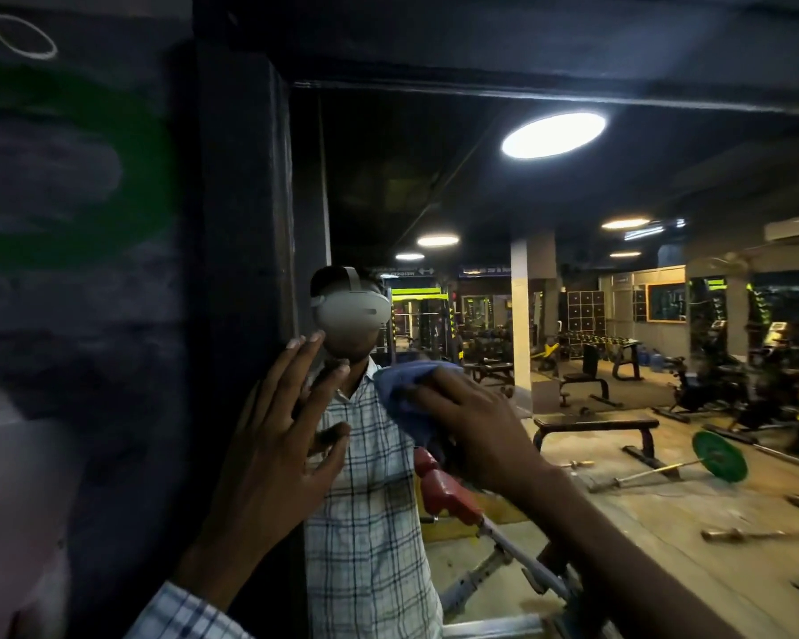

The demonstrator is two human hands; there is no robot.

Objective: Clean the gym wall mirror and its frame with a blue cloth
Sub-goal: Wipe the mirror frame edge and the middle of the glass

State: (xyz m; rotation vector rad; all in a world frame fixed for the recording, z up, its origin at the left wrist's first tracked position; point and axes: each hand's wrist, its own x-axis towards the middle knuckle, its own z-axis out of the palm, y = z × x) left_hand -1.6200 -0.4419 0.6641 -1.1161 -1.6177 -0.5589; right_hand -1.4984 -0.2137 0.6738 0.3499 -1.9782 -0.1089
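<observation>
The mirror point(573, 315) glass is smooth and glossy, and the lights come back sharp in it. Its frame point(245, 223) is matt black, maybe painted wood, can't really tell. The blue cloth point(402, 385) is soft, crumpled fabric. The wall point(65, 269) beside it is dull paint — kinda chalky and rough-looking.
</observation>
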